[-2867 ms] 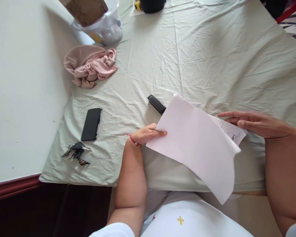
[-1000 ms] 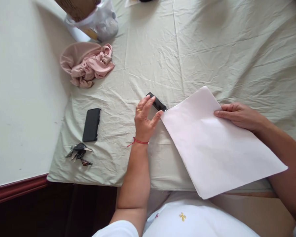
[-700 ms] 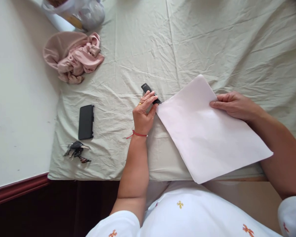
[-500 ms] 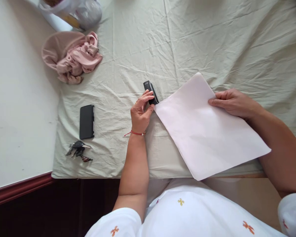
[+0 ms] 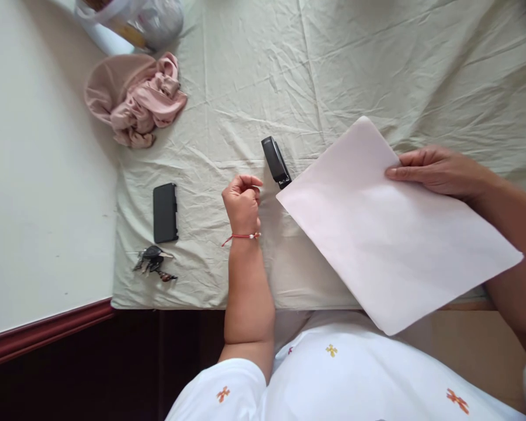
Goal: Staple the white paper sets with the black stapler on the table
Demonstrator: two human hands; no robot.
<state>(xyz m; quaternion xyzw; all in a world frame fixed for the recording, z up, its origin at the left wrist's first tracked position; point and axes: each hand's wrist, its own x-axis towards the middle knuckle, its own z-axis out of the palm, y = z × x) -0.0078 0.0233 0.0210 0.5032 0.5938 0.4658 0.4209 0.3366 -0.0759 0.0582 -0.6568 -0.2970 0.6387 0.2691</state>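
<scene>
White sheets of paper [image 5: 398, 234] slant over the table's front edge, and I cannot tell how many there are. My right hand [image 5: 438, 169] pinches their upper right edge, thumb on top and fingers underneath. A black stapler [image 5: 275, 161] rests on the cloth, its lower end beside the paper's left corner. Just left of the stapler and apart from it is my left hand [image 5: 243, 202], its fingers loosely curled in with nothing visible in them. A red string bracelet [image 5: 241, 236] circles the left wrist.
At the left lie a black phone case [image 5: 165, 213] and a bunch of keys [image 5: 153, 261]. Behind them are a crumpled pink cloth [image 5: 140, 105] and a plastic bag [image 5: 158, 23]. A wrinkled pale green cloth [image 5: 245, 76] covers the table, with a white wall [image 5: 39, 164] alongside.
My left hand has let go of the stapler and drawn back to the left and nearer me. My right hand has shifted right with the paper, and the paper's corner now stands off the stapler's tip.
</scene>
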